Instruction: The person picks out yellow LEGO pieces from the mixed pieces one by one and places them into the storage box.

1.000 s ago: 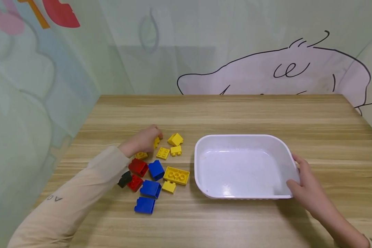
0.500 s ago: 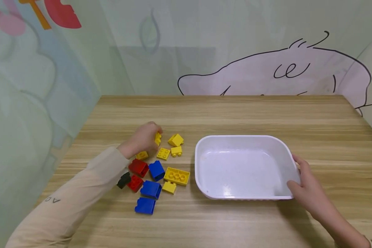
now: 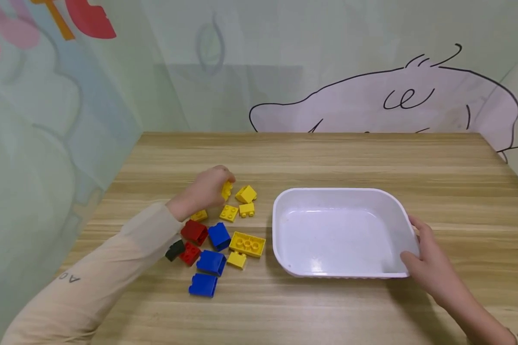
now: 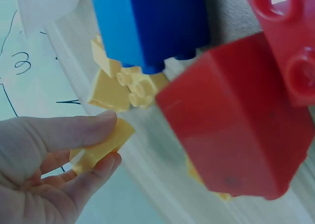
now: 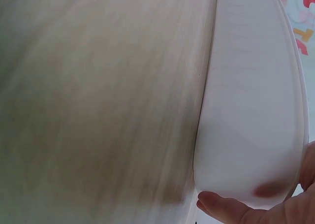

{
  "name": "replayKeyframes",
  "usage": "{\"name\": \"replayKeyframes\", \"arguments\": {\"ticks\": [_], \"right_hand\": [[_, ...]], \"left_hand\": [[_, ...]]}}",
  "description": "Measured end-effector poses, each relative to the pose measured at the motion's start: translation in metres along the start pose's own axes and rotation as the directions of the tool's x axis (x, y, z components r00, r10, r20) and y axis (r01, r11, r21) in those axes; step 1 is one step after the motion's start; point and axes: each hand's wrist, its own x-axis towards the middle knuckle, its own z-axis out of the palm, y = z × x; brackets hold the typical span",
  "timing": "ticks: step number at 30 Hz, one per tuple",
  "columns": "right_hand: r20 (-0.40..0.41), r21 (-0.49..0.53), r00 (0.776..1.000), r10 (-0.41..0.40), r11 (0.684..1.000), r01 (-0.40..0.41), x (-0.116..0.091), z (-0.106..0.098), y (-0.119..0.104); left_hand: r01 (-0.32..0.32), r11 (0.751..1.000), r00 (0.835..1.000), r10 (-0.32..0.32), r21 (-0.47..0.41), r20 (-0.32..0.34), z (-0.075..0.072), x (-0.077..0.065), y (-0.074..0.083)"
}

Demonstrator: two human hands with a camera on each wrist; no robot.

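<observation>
My left hand [image 3: 205, 188] pinches a yellow building brick [image 4: 101, 146] between thumb and fingers, above the far side of the brick group. In the left wrist view a red brick [image 4: 236, 120] and a blue brick [image 4: 147, 27] loom close to the camera. Beside that hand lie a yellow brick [image 3: 246, 194] with a sloped side, a small yellow brick [image 3: 247, 210] and a square yellow one [image 3: 229, 213]. My right hand [image 3: 431, 258] grips the right end of a white plastic tub [image 3: 341, 277], thumb over the rim; its other fingers are partly hidden in the head view.
Nearer the front lie several blue bricks [image 3: 203, 285], a long yellow brick [image 3: 247, 244] on its side, a small yellow brick [image 3: 237, 259], a red brick [image 3: 190, 254] and a black piece [image 3: 175, 250]. A wall with drawings [image 3: 224, 96] stands behind the wooden table [image 3: 328, 158].
My left hand has lifted slightly and moved to the right with the yellow brick in its fingers. The right hand and the tub have stayed in place.
</observation>
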Motion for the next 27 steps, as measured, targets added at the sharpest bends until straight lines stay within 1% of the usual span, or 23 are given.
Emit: {"name": "replayKeyframes", "arguments": {"ticks": [5,11,18,23,27], "right_hand": [[0.007,0.01,1.0,0.007,1.0,-0.007,-0.001,0.0,0.001],[0.007,0.014,1.0,-0.004,1.0,0.004,-0.001,-0.001,0.0],[0.004,0.026,1.0,-0.013,1.0,0.013,-0.001,-0.001,0.0],[-0.002,0.021,1.0,-0.01,1.0,0.01,-0.001,0.0,0.0],[-0.002,0.025,1.0,-0.014,1.0,0.014,-0.001,0.0,0.001]], "left_hand": [[-0.016,1.0,1.0,0.016,-0.001,0.0,-0.003,0.001,0.007],[-0.037,0.999,0.999,0.037,0.005,-0.004,-0.007,0.004,0.017],[-0.088,0.996,0.996,0.088,0.03,-0.012,-0.019,0.006,0.033],[-0.088,0.995,0.996,0.088,0.043,0.01,-0.026,0.008,0.048],[-0.099,0.994,0.995,0.098,0.048,0.032,-0.028,0.012,0.059]]}}
